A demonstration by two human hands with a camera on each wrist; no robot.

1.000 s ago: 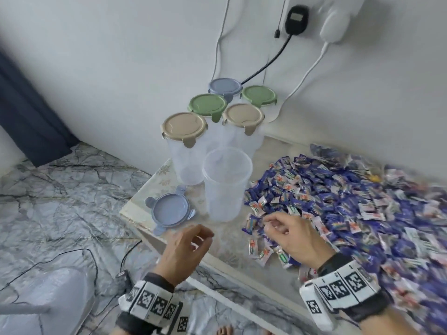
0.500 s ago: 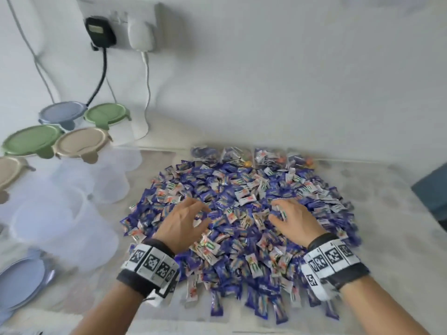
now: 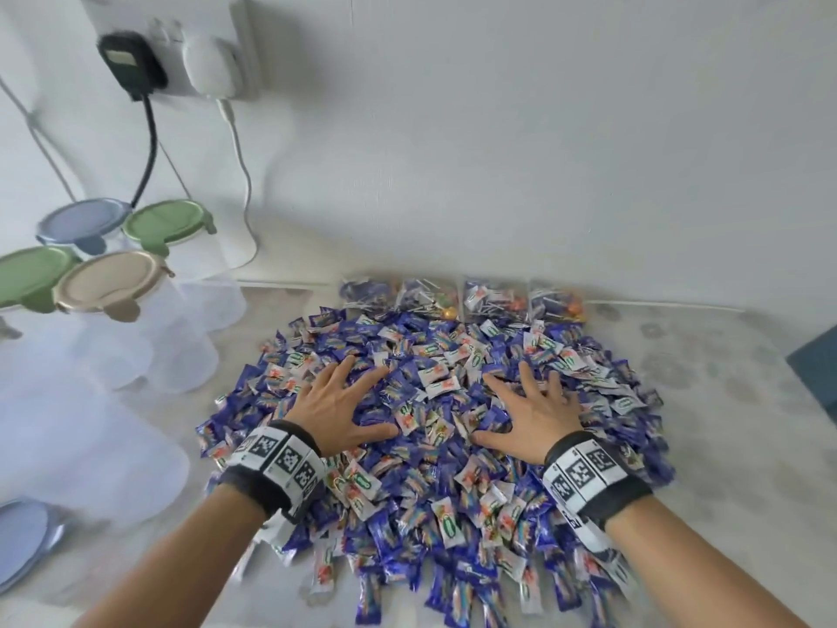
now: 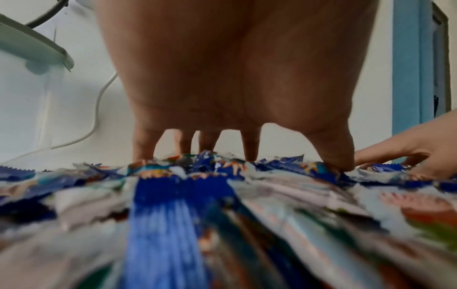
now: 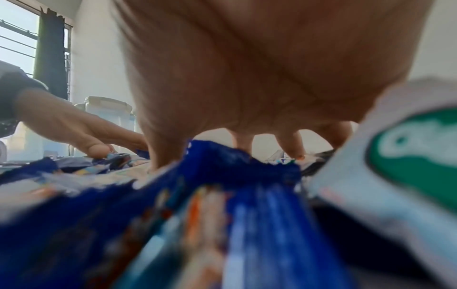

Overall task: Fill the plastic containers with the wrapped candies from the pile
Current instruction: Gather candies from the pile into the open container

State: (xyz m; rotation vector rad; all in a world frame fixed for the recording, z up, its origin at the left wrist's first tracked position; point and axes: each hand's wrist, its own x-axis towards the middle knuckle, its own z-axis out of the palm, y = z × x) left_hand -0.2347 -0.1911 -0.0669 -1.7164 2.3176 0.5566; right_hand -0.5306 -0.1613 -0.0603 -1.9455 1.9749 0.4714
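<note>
The pile of wrapped candies (image 3: 435,401) fills the centre and lower middle of the head view, spread across the pale patterned table (image 3: 724,364). Most wrappers are blue, some white with green or red marks; any print on them is too blurred to read. The left hand (image 3: 337,407) lies palm down on the pile left of centre, fingers spread and straight, tips touching wrappers and gripping nothing. The right hand (image 3: 532,412) lies the same way right of centre, fingers splayed on the candies, holding nothing. Both wrists carry bands with black-and-white square code markers (image 3: 281,457).

The plastic containers (image 3: 149,337) stand at the left edge, clear-walled, with green, beige and blue lids. A loose blue lid (image 3: 22,543) lies at the lower left. Clear bags of lollipops (image 3: 462,299) sit at the pile's far edge against the wall. At the upper left, a black plug (image 3: 129,61) and a white plug (image 3: 210,68) sit in a wall socket.
</note>
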